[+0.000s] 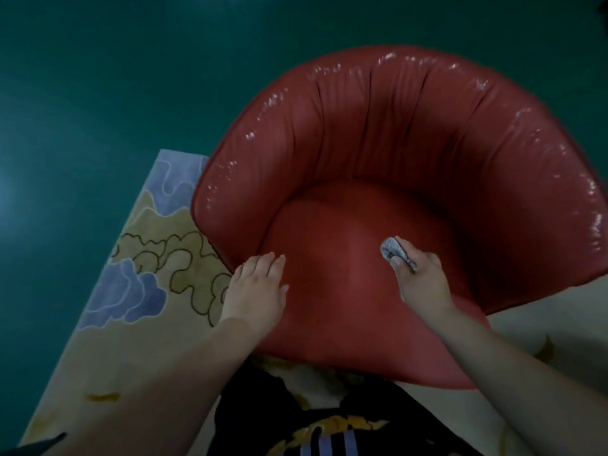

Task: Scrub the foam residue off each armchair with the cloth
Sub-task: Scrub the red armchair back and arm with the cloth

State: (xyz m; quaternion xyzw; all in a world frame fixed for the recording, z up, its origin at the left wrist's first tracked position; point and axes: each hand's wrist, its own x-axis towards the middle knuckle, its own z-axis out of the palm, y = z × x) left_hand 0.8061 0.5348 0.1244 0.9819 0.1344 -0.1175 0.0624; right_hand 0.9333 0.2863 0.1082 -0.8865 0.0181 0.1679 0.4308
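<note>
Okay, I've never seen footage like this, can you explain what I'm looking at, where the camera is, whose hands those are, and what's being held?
This is one picture, taken by a wide-angle camera worn on a person's head, looking forward and down. There is no machine: the two bare arms coming in from the bottom belong to the wearer. In front of them is a red armchair with a shiny, curved back. The left hand lies flat with straight fingers on the near left part of the seat. The right hand pinches a small grey speckled cloth against the seat, near its middle. The armchair stands partly on a pale rug with blue and tan cloud shapes, over a dark green floor. I cannot make out any foam; the white glints on the back look like reflections.
</note>
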